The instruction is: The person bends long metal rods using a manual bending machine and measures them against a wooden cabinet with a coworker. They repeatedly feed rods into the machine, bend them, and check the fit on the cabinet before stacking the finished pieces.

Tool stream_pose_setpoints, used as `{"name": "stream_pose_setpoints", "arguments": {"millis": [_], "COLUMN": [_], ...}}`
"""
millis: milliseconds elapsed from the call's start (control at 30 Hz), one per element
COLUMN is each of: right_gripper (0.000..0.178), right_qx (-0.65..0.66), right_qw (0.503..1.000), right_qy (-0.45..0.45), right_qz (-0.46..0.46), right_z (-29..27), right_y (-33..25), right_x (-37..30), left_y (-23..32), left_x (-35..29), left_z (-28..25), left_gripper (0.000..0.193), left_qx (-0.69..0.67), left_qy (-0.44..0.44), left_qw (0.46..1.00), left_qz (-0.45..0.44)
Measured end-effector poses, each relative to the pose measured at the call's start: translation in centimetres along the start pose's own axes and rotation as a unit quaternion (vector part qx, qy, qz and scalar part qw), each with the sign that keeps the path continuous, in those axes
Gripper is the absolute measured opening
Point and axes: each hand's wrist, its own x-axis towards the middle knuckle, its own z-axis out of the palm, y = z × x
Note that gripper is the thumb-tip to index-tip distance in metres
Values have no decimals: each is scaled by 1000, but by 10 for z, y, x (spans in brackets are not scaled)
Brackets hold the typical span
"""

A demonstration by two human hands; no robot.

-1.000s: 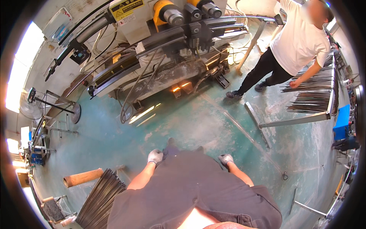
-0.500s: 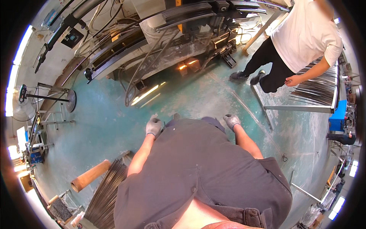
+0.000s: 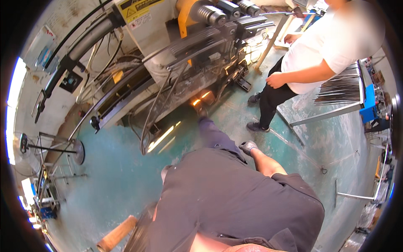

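Note:
My right hand (image 3: pixel 248 147), in a grey glove, hangs beside my right thigh with its fingers curled in and nothing visible in them. Of my left hand (image 3: pixel 165 173) only a gloved edge shows at my left side; the dark shirt hides its fingers. One leg in dark blue trousers (image 3: pixel 216 134) reaches forward to the foot of a long machine (image 3: pixel 176 80). By that foot, two orange-lit spots (image 3: pixel 201 98) glow low on the machine. Dark strips lie along the machine's upper side.
At the right, a person in a white shirt (image 3: pixel 310 63) faces the machine, beside a metal rack (image 3: pixel 327 113) of dark rods. A floor fan (image 3: pixel 79 152) stands left. Lower left are a brown tube (image 3: pixel 117 234) and a blurred dark bundle (image 3: pixel 142 233).
I have stepped closer to the machine, one leg forward. My left hand has gone mostly behind my shirt. The other person has turned toward the machine and raised their hands.

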Motion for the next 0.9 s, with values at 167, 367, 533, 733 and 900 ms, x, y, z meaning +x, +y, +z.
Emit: {"name": "stream_pose_setpoints", "arguments": {"millis": [167,367,533,733,900], "right_gripper": [47,55,59,46,48], "right_qx": [34,76,28,-59,66], "right_qw": [998,997,1000,997,997], "right_qy": [39,27,-12,-47,40], "right_qz": [-27,-11,0,-13,-14], "right_z": [-7,-18,-19,-41,-77], "right_y": [-30,-42,-26,-16,-32], "right_x": [20,20,11,19,16], "left_y": [75,112,89,49,139], "left_x": [-26,-16,21,47,3], "left_z": [-21,-20,-11,28,30], "left_gripper": [35,39,41,40,32], "left_qx": [-48,60,79,-134,127], "left_qy": [21,15,-37,-31,-63], "left_qw": [997,996,996,990,984], "left_qz": [-48,-56,6,30,-105]}}
